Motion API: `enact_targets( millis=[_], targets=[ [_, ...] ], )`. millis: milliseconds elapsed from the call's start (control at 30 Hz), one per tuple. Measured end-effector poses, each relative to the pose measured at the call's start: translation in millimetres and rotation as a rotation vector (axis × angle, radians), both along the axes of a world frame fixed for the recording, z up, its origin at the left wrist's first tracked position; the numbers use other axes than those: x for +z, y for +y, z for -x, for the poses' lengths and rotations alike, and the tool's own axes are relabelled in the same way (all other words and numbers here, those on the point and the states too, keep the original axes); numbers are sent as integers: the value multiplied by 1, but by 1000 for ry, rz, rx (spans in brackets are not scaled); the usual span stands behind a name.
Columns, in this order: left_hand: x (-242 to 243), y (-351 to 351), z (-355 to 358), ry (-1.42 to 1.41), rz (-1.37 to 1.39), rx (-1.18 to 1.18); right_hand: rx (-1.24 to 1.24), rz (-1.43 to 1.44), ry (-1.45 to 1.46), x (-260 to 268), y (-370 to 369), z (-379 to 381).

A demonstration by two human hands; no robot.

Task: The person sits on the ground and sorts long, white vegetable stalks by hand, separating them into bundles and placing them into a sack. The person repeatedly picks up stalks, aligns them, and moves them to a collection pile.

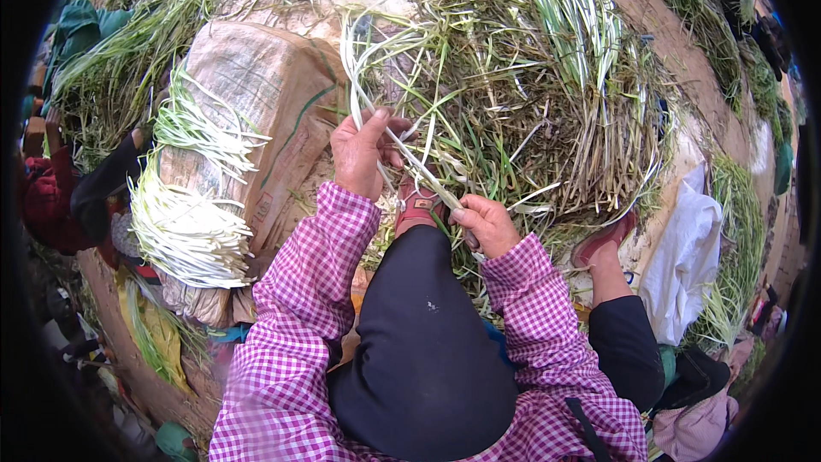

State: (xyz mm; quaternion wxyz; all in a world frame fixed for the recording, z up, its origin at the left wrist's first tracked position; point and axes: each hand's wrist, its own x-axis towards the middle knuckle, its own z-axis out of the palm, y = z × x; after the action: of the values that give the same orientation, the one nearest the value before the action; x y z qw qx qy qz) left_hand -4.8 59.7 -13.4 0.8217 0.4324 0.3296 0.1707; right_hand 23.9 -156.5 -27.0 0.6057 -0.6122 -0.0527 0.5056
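Note:
My left hand [365, 151] grips a few long pale stalks [353, 86] of a leafy green plant, whose loose ends curl above the fingers. Lower and to the right, my right hand [484, 224] pinches the other end of a stalk between thumb and fingers. The stalk slants between both hands, over a red shoe. Left of me, a bundle of white stalks [192, 237] and a smaller green-white bundle [199, 128] lie on a woven sack [288, 77]. A large heap of uncleaned stalks [500, 96] with brown, dry parts lies in front of me.
Longer green-white stalks [577, 19] lie on the heap's right part. A white plastic sack [686, 256] is beside my foot at the right. A person in red [51, 199] sits at the far left, and more plant piles [737, 205] surround the spot.

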Motion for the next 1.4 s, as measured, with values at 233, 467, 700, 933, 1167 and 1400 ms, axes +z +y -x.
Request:
enact_targets(
  millis=[233,467,700,933,1167,1400],
  targets=[
    [13,52,-11,-91,-163,287,33,446,-228,-75,-65,-13],
    [33,24,-15,-182,10,7,283,736,-785,-11,-30,-31],
    [24,-35,3,-54,91,-386,-456,-263,17,14,52,-45],
    [44,-4,-3,-236,103,-111,-37,752,-330,-49,-32,-34],
    [44,13,-15,-291,114,7,397,978,-430,-26,-52,-32],
    [22,-20,-13,-305,282,-138,-41,-145,-119,8,-5,-25]
  ],
)
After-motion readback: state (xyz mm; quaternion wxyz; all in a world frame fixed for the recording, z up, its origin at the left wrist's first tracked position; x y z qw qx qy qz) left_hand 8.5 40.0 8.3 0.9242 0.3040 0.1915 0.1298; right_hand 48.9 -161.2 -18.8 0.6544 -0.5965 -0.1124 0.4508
